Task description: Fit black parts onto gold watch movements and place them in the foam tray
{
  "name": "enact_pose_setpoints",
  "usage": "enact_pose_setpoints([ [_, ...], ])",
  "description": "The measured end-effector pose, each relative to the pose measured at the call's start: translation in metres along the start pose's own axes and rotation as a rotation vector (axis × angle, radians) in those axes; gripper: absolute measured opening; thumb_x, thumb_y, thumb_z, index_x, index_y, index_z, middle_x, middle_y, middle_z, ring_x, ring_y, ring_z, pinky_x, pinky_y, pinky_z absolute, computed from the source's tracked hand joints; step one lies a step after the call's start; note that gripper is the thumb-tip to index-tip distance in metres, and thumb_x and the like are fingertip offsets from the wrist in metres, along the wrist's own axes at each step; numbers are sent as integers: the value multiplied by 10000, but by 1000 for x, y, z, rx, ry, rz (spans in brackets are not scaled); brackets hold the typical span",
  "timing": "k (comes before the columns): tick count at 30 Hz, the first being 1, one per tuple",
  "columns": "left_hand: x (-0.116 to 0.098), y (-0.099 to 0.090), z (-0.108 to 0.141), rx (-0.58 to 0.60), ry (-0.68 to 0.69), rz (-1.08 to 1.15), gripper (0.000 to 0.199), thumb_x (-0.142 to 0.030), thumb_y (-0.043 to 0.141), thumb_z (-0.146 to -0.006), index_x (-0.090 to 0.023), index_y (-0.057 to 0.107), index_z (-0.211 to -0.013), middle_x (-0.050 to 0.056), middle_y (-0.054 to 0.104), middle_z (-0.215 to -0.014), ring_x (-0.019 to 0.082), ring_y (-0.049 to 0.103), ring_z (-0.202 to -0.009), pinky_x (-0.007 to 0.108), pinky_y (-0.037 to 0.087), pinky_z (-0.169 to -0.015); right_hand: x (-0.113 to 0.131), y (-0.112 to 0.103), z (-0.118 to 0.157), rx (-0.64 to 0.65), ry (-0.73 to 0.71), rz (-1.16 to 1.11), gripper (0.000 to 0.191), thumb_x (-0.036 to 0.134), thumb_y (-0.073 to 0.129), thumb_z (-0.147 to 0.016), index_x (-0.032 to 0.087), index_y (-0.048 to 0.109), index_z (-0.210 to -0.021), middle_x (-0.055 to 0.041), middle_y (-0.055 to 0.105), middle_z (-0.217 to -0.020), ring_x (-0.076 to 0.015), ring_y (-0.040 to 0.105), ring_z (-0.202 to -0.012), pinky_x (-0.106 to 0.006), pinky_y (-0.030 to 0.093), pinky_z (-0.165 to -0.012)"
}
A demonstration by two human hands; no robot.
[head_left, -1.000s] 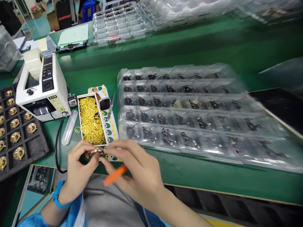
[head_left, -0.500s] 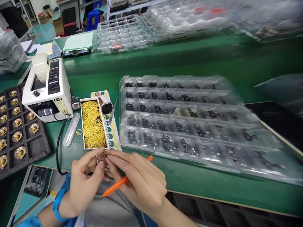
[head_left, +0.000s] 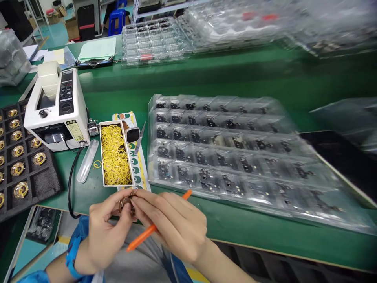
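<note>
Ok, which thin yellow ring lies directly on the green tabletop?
The lone thin yellow ring left of the white rectangular box; the heaped ones lie inside.

One warning sign stands out; the finer lettering is illegible.
The yellow rectangular label (head_left: 74, 130) on the white boxy plastic tape dispenser (head_left: 54, 108) bears a warning triangle beside characters too blurred to read surely; the black control panel (head_left: 66, 92) above carries small markings and button symbols, likewise unreadable.
</note>
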State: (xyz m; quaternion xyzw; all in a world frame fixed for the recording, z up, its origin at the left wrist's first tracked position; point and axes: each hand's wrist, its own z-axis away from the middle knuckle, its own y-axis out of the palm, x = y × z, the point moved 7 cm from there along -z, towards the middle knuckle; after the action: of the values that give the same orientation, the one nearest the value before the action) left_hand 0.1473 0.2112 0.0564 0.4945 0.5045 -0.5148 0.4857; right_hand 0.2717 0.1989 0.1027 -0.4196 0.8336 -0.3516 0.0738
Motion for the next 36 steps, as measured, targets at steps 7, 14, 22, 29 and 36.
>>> enact_pose_setpoints([
  [7, -3, -2, 2, -19, 71, -47, 321, -45, 637, -840, -220, 771, -1074, 0, 805, -963, 143, 776, -774, 135, 604, -745, -1, 3, 4, -62, 168, -38, 87, 86, 589, -911, 130, 618, -980, -127, 766, -840, -185, 686, -664, -290, 550, -559],
  [14, 12, -4, -4, 3, -147, 100, 132, -203, 719, -825, -168, 696, -950, 24, 781, -737, 171, 755, -679, 203, 608, -655, -3, 1, 6, -90, 285, -141, 148, 96, 618, -883, 178, 606, -1006, -90, 747, -864, -178, 685, -682, -273, 540, -547],
  [22, 30, 0, -13, 172, -376, 365, 390, -453, 849, -698, -159, 597, -737, -18, 625, -629, 118, 634, -509, 214, 550, -535, -22, 13, 8, 240, 496, -607, 129, 147, 449, -997, 221, 554, -1004, 0, 598, -767, -115, 570, -616, -216, 490, -555],
  [29, 18, 0, -14, 203, -304, 234, 236, -259, 806, -694, -155, 595, -674, -32, 528, -647, 64, 510, -420, 168, 409, -393, -14, 24, 13, 363, 432, -670, 145, 151, 406, -1014, 228, 495, -929, 3, 602, -794, -119, 556, -668, -209, 467, -584],
  [36, 15, 2, -18, 203, -248, 152, 121, -159, 728, -691, -148, 620, -638, -27, 512, -634, 60, 455, -442, 173, 400, -398, -17, 36, 23, 377, 682, -760, 372, 306, 345, -1032, 216, 347, -671, 54, 376, -579, -98, 332, -504, -226, 295, -488],
])
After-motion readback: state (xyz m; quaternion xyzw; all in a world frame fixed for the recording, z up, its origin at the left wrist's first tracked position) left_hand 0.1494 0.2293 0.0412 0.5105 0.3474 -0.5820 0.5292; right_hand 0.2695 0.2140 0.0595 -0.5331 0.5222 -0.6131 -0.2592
